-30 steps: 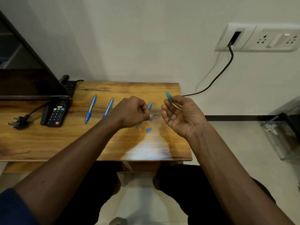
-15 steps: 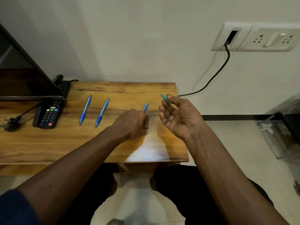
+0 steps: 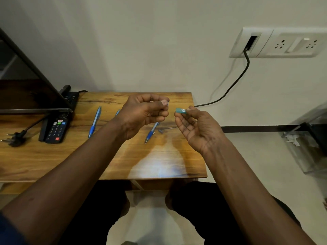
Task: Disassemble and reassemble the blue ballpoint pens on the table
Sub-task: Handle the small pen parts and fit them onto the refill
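My left hand (image 3: 145, 114) is raised over the wooden table (image 3: 53, 156) and pinches a tiny blue pen part (image 3: 167, 103) between thumb and forefinger. A short gap to its right, my right hand (image 3: 196, 128) holds a teal-blue pen barrel (image 3: 180, 110) at its fingertips, palm up. Under the hands lie a pen's front half (image 3: 151, 132), a small blue piece (image 3: 160, 131) and a thin refill (image 3: 169, 128). A whole blue pen (image 3: 95, 122) lies to the left. Another pen (image 3: 117, 112) is mostly hidden behind my left wrist.
A black remote (image 3: 54, 128) and a loose plug (image 3: 14, 137) lie at the table's left, under a dark slanted frame (image 3: 35, 71). A black cable (image 3: 235, 85) runs from the wall socket plate (image 3: 276, 43) to the table's back right corner.
My left hand dropped to the table, then rose with a tiny blue part pinched in it. The refill now lies on the table. My right hand kept hold of the barrel.
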Available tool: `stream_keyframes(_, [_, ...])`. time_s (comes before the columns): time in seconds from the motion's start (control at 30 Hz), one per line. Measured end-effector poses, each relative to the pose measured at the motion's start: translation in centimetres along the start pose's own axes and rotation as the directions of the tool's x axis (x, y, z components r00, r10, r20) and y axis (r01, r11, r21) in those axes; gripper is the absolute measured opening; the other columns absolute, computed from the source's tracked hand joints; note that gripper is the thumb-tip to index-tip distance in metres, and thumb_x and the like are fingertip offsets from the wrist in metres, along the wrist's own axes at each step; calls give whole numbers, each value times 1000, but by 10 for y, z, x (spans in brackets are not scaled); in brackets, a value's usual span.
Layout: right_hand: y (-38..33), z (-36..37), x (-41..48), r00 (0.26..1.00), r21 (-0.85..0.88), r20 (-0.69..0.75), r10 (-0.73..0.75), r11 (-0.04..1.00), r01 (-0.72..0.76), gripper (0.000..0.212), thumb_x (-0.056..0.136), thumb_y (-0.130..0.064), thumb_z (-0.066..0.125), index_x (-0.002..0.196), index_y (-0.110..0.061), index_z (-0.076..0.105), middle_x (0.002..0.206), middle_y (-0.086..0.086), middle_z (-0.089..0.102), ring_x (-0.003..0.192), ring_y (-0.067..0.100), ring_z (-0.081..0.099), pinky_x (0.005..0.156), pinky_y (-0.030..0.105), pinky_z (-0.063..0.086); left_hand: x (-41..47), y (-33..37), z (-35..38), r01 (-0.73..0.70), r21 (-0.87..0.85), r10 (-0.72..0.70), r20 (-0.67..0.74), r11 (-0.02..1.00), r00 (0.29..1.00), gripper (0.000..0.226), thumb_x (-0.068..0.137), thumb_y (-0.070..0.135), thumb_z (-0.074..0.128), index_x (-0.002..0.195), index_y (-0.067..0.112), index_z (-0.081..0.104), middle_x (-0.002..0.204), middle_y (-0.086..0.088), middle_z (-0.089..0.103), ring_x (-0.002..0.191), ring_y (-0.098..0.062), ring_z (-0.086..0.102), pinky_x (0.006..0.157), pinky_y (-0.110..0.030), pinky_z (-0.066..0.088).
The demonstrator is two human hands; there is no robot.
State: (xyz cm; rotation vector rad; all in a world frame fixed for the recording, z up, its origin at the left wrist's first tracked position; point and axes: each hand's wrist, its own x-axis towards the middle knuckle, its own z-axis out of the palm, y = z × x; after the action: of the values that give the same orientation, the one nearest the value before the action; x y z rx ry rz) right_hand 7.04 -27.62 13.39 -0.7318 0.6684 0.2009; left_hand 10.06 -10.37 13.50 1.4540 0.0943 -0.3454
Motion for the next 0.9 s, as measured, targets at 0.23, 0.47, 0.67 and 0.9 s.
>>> stream_keyframes(0.23, [2,2,0,1000,-5,3,-11,1000,11,28,96,4,60,122,-7,61,94,20,70,78,26,74,67,33,64,-3,2,6,7,26,-8,60,1000,998,11,91,6,76,102,5,76,83,-10,77,75,-16,76,67,-26,63])
stream_keyframes(0.47, [2,2,0,999,-36,-5,-43,998,43,21,95,4,62,112,-8,65,90,18,71,70,24,76,65,31,63,-4,4,9,22,110,-28,56,994,998,11,91,5,76,101,3,75,81,-12,76,70,-16,75,66,-27,64])
stream_keyframes(0.67, [3,3,-1,998,-59,-3,-60,996,60,25,94,5,63,114,-10,66,98,18,71,68,22,76,66,31,63,-4,4,9,47,139,-53,44,989,998,14,89,6,78,102,1,75,80,-14,76,70,-16,74,64,-26,63])
stream_keyframes(0.9, [3,3,-3,989,-141,-1,-147,979,146,32,94,3,66,122,-12,67,100,17,73,95,32,76,79,37,64,-3,4,11,88,159,-95,35,983,995,15,86,4,80,99,-1,74,78,-14,76,66,-15,73,63,-25,63])
